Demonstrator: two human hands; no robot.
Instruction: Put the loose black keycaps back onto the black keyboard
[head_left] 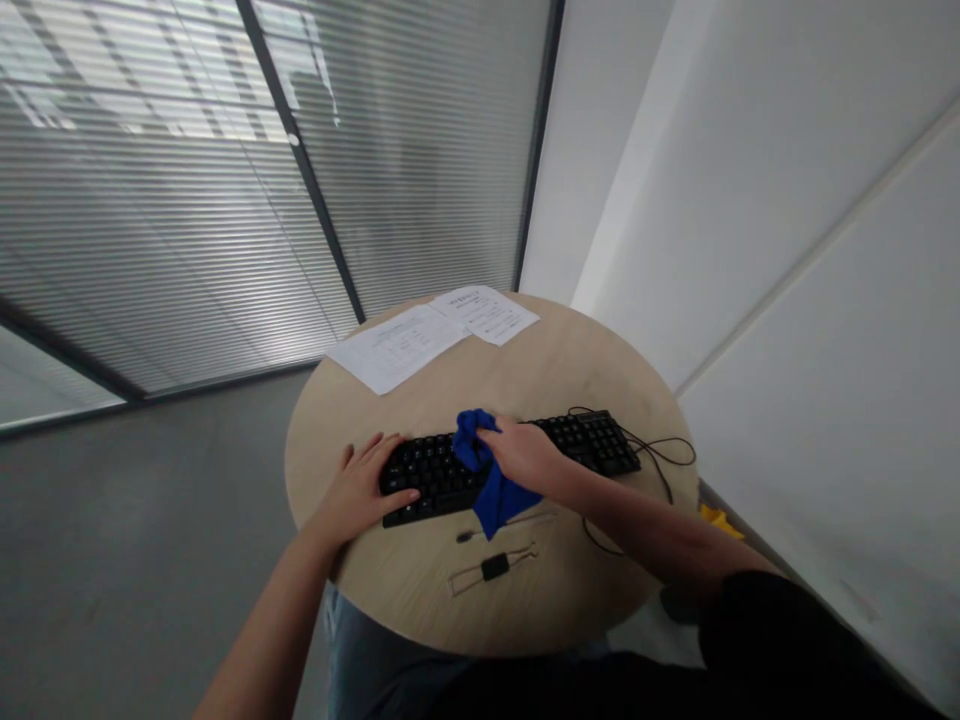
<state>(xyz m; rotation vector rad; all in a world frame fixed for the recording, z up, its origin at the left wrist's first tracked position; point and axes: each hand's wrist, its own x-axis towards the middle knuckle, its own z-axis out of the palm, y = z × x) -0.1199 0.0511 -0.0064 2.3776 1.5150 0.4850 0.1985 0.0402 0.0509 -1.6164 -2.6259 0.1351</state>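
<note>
A black keyboard (pixel 442 475) lies across the round wooden table. My left hand (pixel 364 490) rests on its left end, fingers spread and thumb over the front keys. Bunched in the fingers of my right hand (pixel 525 455) is a blue cloth (pixel 472 440), pressed onto the middle keys; a loose corner hangs past the keyboard's front edge. Nearer to me lies a wire tool with a black middle grip (pixel 495 567), like a keycap puller. Beside it is a thin stick with a dark tip (pixel 465 537), partly hidden by the cloth.
Printed papers (pixel 405 345) lie at the table's far left edge. A black cable (pixel 664 455) loops at the keyboard's right end. Past the round table (pixel 555 610) stand a glass partition with blinds (pixel 427 150) and a white wall (pixel 810 250). Something yellow (pixel 720 520) shows low at right.
</note>
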